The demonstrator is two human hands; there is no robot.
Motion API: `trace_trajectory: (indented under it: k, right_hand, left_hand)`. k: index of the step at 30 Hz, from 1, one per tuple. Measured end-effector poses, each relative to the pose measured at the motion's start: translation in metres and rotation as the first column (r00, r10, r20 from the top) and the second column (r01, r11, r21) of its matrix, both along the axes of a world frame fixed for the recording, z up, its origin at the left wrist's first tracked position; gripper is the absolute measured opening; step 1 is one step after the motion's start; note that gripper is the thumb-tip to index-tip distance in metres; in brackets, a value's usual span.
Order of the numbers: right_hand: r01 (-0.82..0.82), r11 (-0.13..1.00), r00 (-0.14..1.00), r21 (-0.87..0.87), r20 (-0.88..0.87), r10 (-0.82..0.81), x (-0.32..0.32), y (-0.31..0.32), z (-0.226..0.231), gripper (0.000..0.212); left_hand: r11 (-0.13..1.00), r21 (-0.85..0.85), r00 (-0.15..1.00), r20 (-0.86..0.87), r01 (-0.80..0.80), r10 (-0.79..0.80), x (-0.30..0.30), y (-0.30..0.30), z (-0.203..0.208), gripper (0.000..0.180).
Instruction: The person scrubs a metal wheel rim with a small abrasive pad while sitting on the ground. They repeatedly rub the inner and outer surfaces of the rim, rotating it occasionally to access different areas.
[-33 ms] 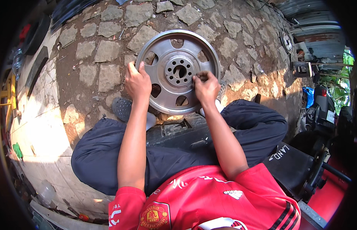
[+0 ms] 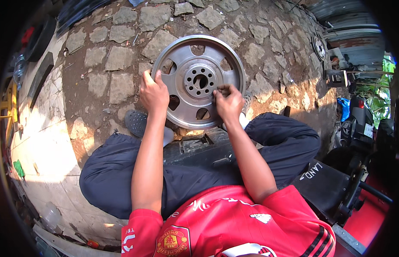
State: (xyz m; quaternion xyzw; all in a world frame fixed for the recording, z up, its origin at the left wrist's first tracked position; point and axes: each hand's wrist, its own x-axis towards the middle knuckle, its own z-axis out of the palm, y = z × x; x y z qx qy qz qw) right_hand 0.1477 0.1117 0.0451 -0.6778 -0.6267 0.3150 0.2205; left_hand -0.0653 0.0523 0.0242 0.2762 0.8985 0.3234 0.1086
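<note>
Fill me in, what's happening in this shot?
A seated person works on a round grey metal wheel rim lying on the stone-paved ground. The left hand grips the rim's left side, while the right hand is pinched shut against the rim's face just right of the hub; whatever it holds is too small to tell.

Daylight, bright and hard. Sun patch blows out the pale paving (image 2: 49,145) at left of frame, near clipping. Centre evenly lit, in soft shade, sharp focus, no motion blur. Right side falls into deep shadow, detail lost. Heavy fisheye: black vignette at all corners, straight edges bowing near the rim.
</note>
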Motion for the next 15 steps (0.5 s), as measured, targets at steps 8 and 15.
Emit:
trace_trajectory:
  k: [8, 15]
  right_hand:
    - [0.051, 0.997, 0.999, -0.050, 0.008, -0.051, -0.005, 0.019, -0.001, 0.019]
    - [-0.047, 0.994, 0.998, -0.103, 0.040, 0.051, -0.004, 0.019, 0.010, 0.019]
  left_hand:
    - [0.998, 0.062, 0.999, -0.032, 0.002, 0.000, -0.004, 0.003, -0.005, 0.042]
    - [0.999, 0.043, 1.000, 0.016, -0.008, 0.007, -0.003, 0.004, -0.001, 0.043]
